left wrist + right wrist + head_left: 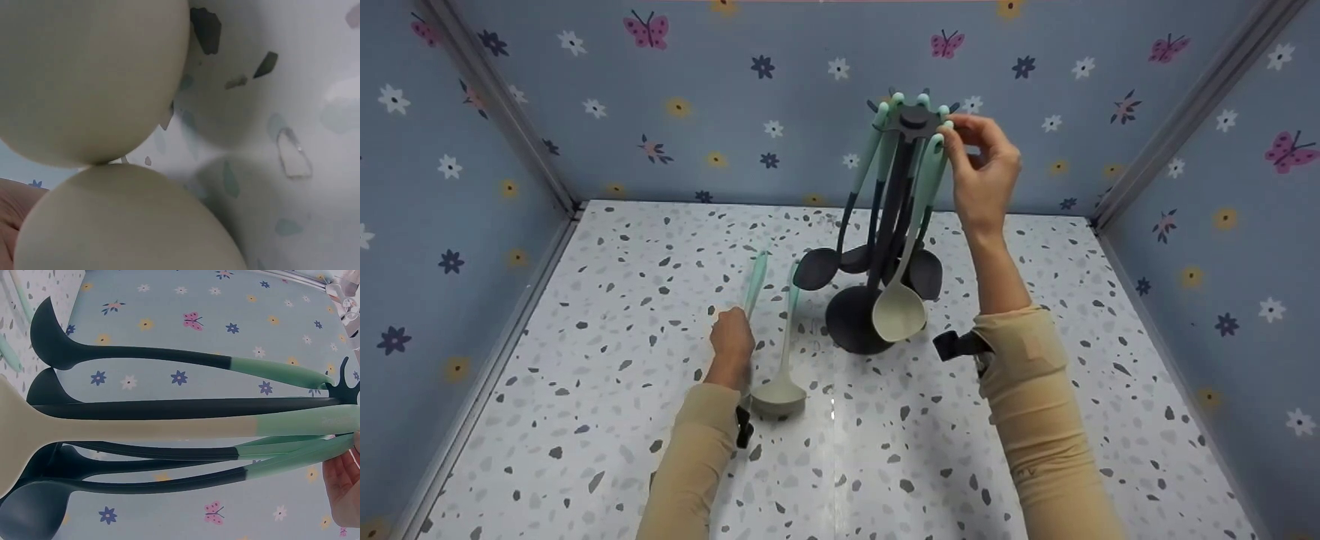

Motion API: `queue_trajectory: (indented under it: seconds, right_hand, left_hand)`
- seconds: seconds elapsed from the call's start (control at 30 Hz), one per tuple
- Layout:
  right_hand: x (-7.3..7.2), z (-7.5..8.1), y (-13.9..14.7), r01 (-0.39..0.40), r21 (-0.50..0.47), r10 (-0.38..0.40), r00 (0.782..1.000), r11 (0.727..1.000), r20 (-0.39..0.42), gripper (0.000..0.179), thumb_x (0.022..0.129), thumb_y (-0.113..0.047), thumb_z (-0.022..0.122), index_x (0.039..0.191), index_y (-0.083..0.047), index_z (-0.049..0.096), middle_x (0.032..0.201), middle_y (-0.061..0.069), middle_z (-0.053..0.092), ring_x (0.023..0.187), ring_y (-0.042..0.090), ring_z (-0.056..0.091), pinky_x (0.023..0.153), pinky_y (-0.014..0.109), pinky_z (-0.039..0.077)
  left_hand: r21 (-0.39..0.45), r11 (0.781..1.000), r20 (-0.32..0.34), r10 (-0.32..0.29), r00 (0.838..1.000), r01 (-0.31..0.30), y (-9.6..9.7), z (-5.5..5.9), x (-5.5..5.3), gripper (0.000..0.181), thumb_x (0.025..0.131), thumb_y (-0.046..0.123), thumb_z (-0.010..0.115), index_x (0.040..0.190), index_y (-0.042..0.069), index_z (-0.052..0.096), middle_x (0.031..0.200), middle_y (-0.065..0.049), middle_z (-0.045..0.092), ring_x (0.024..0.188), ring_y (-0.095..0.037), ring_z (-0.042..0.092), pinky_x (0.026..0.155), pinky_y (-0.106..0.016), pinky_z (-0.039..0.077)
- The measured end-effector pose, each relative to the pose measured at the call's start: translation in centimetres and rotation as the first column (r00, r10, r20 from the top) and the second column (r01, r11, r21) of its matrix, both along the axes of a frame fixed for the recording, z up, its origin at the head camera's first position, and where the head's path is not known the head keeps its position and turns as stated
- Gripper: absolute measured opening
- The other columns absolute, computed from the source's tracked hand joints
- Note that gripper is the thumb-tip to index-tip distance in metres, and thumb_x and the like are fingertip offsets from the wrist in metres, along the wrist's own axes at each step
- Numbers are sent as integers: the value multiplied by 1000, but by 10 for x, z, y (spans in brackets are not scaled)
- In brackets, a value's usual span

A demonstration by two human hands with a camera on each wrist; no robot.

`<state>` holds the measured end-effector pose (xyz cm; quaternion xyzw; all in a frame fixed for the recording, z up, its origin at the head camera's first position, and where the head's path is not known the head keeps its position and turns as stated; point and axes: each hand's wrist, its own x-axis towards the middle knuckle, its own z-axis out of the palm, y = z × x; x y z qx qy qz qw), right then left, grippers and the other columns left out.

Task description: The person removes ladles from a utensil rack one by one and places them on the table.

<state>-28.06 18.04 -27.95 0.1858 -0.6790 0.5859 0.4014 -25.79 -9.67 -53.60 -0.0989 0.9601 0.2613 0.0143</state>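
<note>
My left hand [731, 337] grips a utensil with a mint-green handle [756, 281] low over the table; the wrist hides its lower end in the head view. Close beside it lies a cream ladle [778, 390] with a mint handle. Two pale rounded bowls [84, 79] touch each other in the left wrist view. With thumb and fingers, my right hand [986, 169] pinches a mint handle top [948, 126] at the rim of a black utensil stand [915, 124]. From that stand hang a cream ladle [898, 311] and several black-headed utensils [816, 268].
The stand's round black base [855, 322] rests on the speckled white table [1035, 465]. Blue flowered panels [780, 82] rise at the back and along both sides, joined by grey corner strips [1192, 112].
</note>
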Motion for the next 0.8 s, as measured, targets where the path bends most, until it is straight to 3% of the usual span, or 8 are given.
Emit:
queue_trajectory:
  seconds: [0.2, 0.4, 0.63, 0.8]
  right_hand:
    - [5, 5, -3, -2, -8, 2, 1000, 1000, 28, 12, 81, -7, 64, 87, 3, 64, 80, 7, 62, 72, 17, 56, 59, 25, 48]
    - [20, 16, -11, 9, -23, -8, 998, 1000, 62, 10, 80, -1, 63, 87, 7, 63, 79, 7, 62, 71, 15, 56, 58, 19, 45]
    - [24, 18, -12, 16, -32, -14, 997, 999, 77, 10, 80, 0, 63, 87, 7, 63, 79, 8, 62, 72, 14, 56, 59, 20, 46]
    - [23, 17, -12, 20, -30, -18, 997, 999, 78, 10, 80, 0, 63, 87, 7, 63, 79, 8, 62, 72, 14, 56, 59, 21, 46]
  left_hand:
    - [-33, 999, 7, 0, 1000, 0, 2, -3, -2, 16, 89, 0, 44, 89, -9, 57, 82, -23, 60, 70, -29, 58, 66, -41, 48]
    - [-40, 999, 53, -10, 999, 12, 3, -3, -2, 13, 80, -3, 57, 90, -10, 58, 85, -25, 61, 75, -31, 60, 70, -43, 48]
    - [-56, 998, 55, -12, 998, 15, 4, -2, -1, 17, 89, 2, 45, 91, -9, 58, 87, -25, 61, 77, -31, 60, 70, -43, 48]
    - [-119, 992, 58, -25, 998, 32, 3, 0, 0, 13, 85, 0, 50, 90, -9, 59, 85, -25, 61, 77, -34, 61, 66, -44, 49]
